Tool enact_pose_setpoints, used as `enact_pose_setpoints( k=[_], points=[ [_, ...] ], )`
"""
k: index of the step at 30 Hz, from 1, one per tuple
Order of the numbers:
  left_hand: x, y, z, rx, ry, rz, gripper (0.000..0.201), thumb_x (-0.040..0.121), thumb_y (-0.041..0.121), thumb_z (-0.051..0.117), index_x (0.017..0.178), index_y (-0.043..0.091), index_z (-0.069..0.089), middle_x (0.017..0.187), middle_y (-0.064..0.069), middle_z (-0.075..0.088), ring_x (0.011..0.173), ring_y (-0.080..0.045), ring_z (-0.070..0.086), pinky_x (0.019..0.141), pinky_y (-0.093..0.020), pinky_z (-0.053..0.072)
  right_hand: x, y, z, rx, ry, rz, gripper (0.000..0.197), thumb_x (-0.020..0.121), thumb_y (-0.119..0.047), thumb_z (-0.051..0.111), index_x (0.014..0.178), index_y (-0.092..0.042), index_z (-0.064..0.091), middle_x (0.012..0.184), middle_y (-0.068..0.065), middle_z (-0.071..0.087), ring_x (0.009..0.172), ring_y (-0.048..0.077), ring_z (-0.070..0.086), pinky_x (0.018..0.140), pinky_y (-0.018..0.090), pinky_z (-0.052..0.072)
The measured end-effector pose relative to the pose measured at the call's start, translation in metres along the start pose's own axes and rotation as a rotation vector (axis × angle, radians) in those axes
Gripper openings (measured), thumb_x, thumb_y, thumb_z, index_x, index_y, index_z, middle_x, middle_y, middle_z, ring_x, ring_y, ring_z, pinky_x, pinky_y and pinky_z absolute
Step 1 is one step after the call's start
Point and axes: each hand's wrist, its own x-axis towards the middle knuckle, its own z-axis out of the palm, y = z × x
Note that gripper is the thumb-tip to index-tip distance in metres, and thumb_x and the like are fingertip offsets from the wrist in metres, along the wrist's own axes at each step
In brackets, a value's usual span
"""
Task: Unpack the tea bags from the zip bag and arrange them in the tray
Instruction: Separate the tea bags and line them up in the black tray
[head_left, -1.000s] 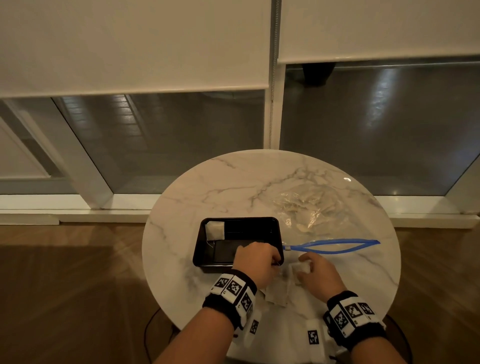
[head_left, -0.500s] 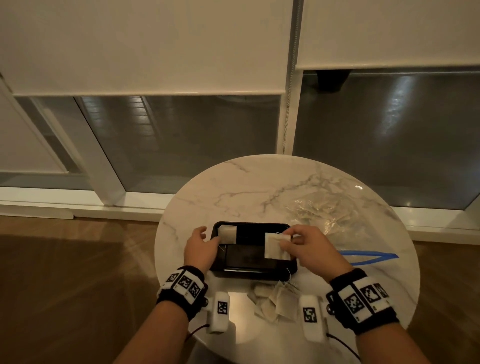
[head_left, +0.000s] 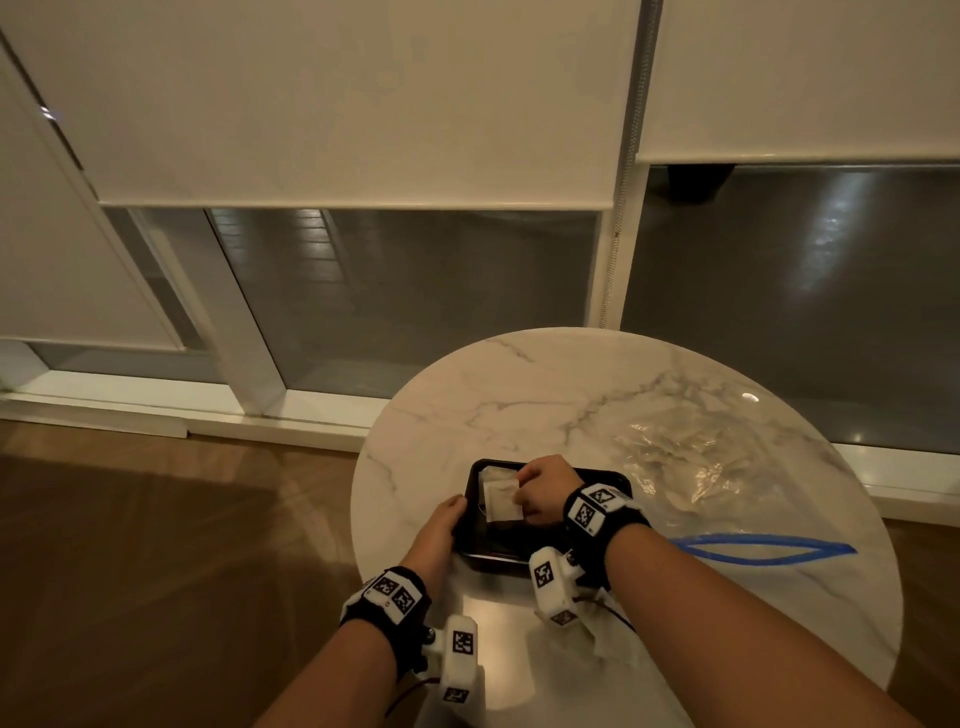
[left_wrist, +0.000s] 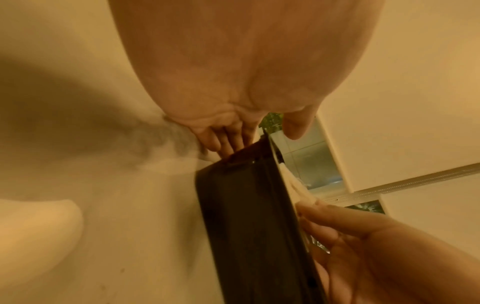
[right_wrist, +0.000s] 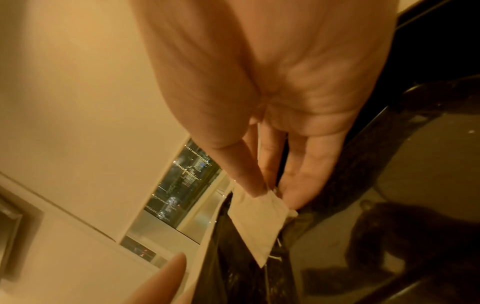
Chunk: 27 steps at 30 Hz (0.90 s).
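Two white paper tea bags (head_left: 500, 500) overlap at the shallow black plastic tray's (head_left: 618, 477) 10 o'clock corner. Left wrist: left hand (left_wrist: 235, 86), fingers straight, braces the rim. Right wrist: right hand (right_wrist: 262, 96) pinches the upper bag; risk: it lands stacked.

A round marble table (head_left: 519, 384) stands by dark windows (head_left: 415, 291). Pale roller blinds (head_left: 363, 104) hang half-lowered above a wooden floor (head_left: 156, 545).

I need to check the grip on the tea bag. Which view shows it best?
The right wrist view: the right hand pinches the tea bag by its edge. The head view shows it over the tray; the left wrist view shows a sliver.
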Motion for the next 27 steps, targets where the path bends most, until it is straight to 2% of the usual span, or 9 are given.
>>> enact_pose_setpoints(
  k=[2,4,8,12,14,17,21,24,27],
  points=[
    [0.002,-0.002,-0.001,0.018,-0.002,0.009,0.033,0.104,0.034,0.047,0.126,0.018,0.065,0.119,-0.008,0.073,0.112,-0.024,0.067,0.097,-0.038,0.052,0.005,-0.002,0.002,-0.029,0.011,0.035,0.022,0.080,0.009,0.072,0.074,-0.012,0.068,0.069,0.012,0.062,0.062,0.026,0.061,0.048,0.027,0.051],
    [0.005,-0.004,-0.002,0.023,-0.015,0.007,0.033,0.104,0.034,0.047,0.129,0.019,0.065,0.119,-0.006,0.074,0.113,-0.025,0.068,0.105,-0.043,0.049,0.010,-0.002,0.004,-0.056,0.025,0.051,0.025,0.080,0.009,0.073,0.069,-0.013,0.067,0.072,0.013,0.064,0.069,0.028,0.064,0.043,0.026,0.050],
    [0.012,-0.008,-0.003,0.127,-0.006,0.059,0.035,0.107,0.032,0.043,0.135,0.020,0.059,0.129,-0.006,0.068,0.118,-0.021,0.064,0.110,-0.043,0.046,0.018,0.002,0.008,-0.088,0.052,0.073,0.025,0.078,0.005,0.077,0.067,-0.016,0.068,0.082,0.013,0.068,0.071,0.027,0.066,0.039,0.023,0.050],
    [0.011,-0.013,-0.001,0.217,-0.021,0.134,0.035,0.109,0.037,0.033,0.128,0.022,0.059,0.127,-0.001,0.066,0.117,-0.017,0.061,0.107,-0.036,0.046,0.020,0.005,0.014,-0.087,0.066,0.075,0.021,0.079,0.002,0.076,0.071,-0.016,0.069,0.073,0.012,0.069,0.062,0.027,0.067,0.057,0.035,0.061],
    [0.011,-0.015,0.001,0.235,-0.026,0.152,0.034,0.110,0.037,0.030,0.124,0.024,0.059,0.125,0.000,0.064,0.117,-0.016,0.060,0.103,-0.032,0.045,0.019,0.007,0.014,-0.080,0.086,0.078,0.019,0.080,0.000,0.074,0.074,-0.016,0.069,0.070,0.010,0.069,0.059,0.024,0.066,0.055,0.032,0.060],
    [0.014,-0.018,0.000,0.243,-0.013,0.163,0.032,0.110,0.036,0.030,0.108,0.029,0.062,0.124,-0.002,0.065,0.117,-0.019,0.060,0.109,-0.038,0.044,0.018,0.008,0.014,-0.010,0.101,0.086,0.022,0.083,0.006,0.070,0.071,-0.012,0.066,0.064,0.009,0.067,0.055,0.023,0.064,0.048,0.027,0.057],
    [0.020,-0.022,-0.002,0.221,-0.002,0.157,0.033,0.109,0.036,0.033,0.110,0.027,0.065,0.124,-0.005,0.067,0.119,-0.021,0.061,0.113,-0.044,0.042,0.019,0.008,0.014,0.036,0.106,0.084,0.023,0.083,0.008,0.070,0.071,-0.011,0.066,0.066,0.011,0.066,0.061,0.027,0.066,0.052,0.031,0.059],
    [0.020,-0.023,-0.002,0.175,0.000,0.122,0.036,0.108,0.039,0.035,0.118,0.024,0.066,0.124,-0.005,0.069,0.118,-0.021,0.062,0.112,-0.046,0.042,0.022,0.009,0.015,0.039,0.093,0.082,0.023,0.084,0.008,0.069,0.072,-0.012,0.066,0.065,0.010,0.066,0.063,0.027,0.066,0.055,0.032,0.059],
    [0.021,-0.024,-0.002,0.146,0.004,0.100,0.037,0.106,0.042,0.038,0.117,0.023,0.068,0.121,-0.007,0.071,0.116,-0.024,0.064,0.110,-0.048,0.044,0.023,0.009,0.015,0.023,0.081,0.080,0.023,0.085,0.005,0.070,0.073,-0.014,0.065,0.067,0.008,0.068,0.063,0.024,0.068,0.053,0.030,0.058]
  ],
)
